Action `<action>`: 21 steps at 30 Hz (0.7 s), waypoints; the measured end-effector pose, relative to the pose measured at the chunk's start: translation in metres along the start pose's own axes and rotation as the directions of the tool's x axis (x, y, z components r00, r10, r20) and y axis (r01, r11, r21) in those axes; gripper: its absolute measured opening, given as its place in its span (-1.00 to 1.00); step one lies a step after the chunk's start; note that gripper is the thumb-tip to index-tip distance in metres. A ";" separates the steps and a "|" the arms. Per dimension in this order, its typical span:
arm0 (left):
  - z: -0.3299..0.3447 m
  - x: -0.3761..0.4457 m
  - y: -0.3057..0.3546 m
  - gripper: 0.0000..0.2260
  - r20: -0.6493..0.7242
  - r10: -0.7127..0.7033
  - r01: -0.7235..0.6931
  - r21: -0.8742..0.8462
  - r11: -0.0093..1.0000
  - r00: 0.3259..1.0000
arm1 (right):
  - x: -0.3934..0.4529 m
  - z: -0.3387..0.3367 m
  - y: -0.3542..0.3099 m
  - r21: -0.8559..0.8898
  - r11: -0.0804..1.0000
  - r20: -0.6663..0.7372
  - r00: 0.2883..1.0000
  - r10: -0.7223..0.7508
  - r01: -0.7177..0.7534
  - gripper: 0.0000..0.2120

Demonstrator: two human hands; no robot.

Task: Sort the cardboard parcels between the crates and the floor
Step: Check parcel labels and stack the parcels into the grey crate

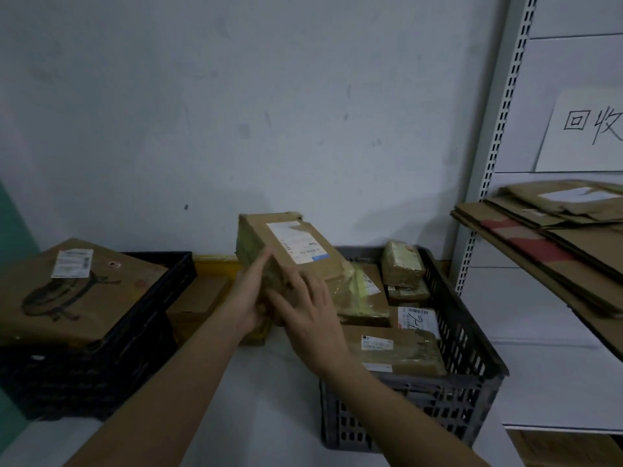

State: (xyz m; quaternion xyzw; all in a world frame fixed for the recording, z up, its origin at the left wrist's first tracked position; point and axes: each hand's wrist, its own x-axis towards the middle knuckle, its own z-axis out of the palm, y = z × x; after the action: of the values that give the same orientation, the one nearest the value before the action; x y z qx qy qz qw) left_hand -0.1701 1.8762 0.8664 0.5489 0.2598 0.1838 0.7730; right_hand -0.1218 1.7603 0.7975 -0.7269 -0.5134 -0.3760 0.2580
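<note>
At the far left I am seeing a black crate [158, 299] standing on the floor [269, 392], with a large flat box [77, 291] lying across its top; the box is carrying a white label and a dark printed drawing. Just right of that crate, a smaller box [199, 298] is sitting low against the wall, beside a yellow strip at the wall's foot.

In the middle I am holding a parcel [286, 251] up in the air, above the gap between the two crates and tilted so its labelled face is looking up at me. My left hand [249, 298] is supporting it from the left and underneath, forefinger lying straight along its side; the other fingers are hidden, so I cannot tell how firmly they are curling. My right hand [310, 308] is resting flat against the near end of the parcel with its fingers spread and fairly straight. Both hands are close together on this one parcel.

To the right, a grey crate [465, 332] is standing on the floor, holding several more parcels: a yellow-taped one [364, 294] just behind my right hand, a small one [401, 262] propped at the back, one with handwritten figures [418, 320], and a long one [404, 352] lying nearest me.

At the far right, a shelf unit [499, 129] is carrying a stack of flattened cardboard [553, 230], and a paper sign [586, 129] with handwritten characters is hanging above it.
</note>
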 end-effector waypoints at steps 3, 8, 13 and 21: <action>-0.003 0.001 -0.002 -0.56 -0.028 0.002 -0.001 0.003 1.000 1.000 | -0.001 -0.007 -0.005 -0.005 0.998 0.057 0.996 -0.062 0.062 -0.32; -0.017 0.003 -0.006 -0.52 -0.172 0.097 -0.106 -0.041 0.994 0.980 | 0.010 -0.033 -0.004 0.283 0.941 0.104 0.981 0.163 -0.186 -0.53; -0.021 -0.004 -0.011 -0.47 -0.138 0.142 -0.163 -0.151 0.975 0.980 | 0.023 -0.044 0.023 0.531 0.244 0.415 0.500 0.760 -0.812 -0.03; -0.003 -0.019 -0.023 -0.15 0.030 0.070 -0.062 -0.201 0.977 0.997 | 0.019 -0.043 0.028 0.607 -0.434 0.751 0.301 0.588 -0.666 0.23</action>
State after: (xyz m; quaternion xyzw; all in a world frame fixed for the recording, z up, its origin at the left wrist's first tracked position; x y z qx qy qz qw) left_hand -0.1870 1.8602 0.8478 0.4798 0.2073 0.2245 0.8224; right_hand -0.1044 1.7285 0.8384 -0.5444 -0.0800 0.2877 0.7838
